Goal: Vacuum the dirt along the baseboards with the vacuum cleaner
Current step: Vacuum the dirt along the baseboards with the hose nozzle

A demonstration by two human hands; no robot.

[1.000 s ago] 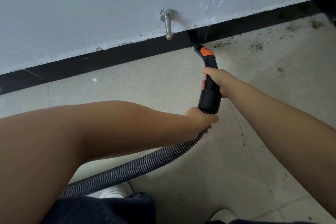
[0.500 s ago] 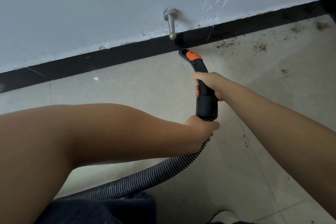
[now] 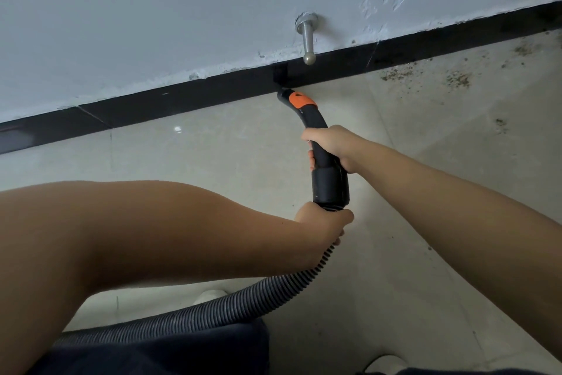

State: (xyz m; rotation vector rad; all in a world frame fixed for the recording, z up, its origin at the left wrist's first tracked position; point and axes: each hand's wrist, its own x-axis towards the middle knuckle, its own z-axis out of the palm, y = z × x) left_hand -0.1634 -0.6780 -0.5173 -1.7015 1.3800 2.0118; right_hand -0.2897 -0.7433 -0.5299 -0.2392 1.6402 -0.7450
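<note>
grip: rigid nozzle handle (image 3: 319, 143) is clasped by right hand (image 3: 330, 146) at centre frame | ribbed hose (image 3: 213, 310) (judged light, floppy) is gripped by left hand (image 3: 322, 222) just below

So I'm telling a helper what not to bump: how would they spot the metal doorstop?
Follow the black baseboard along the foot of the pale wall. Just above it, right of the vacuum nozzle, a doorstop juts out: the only silver, ball-tipped peg there.
</note>
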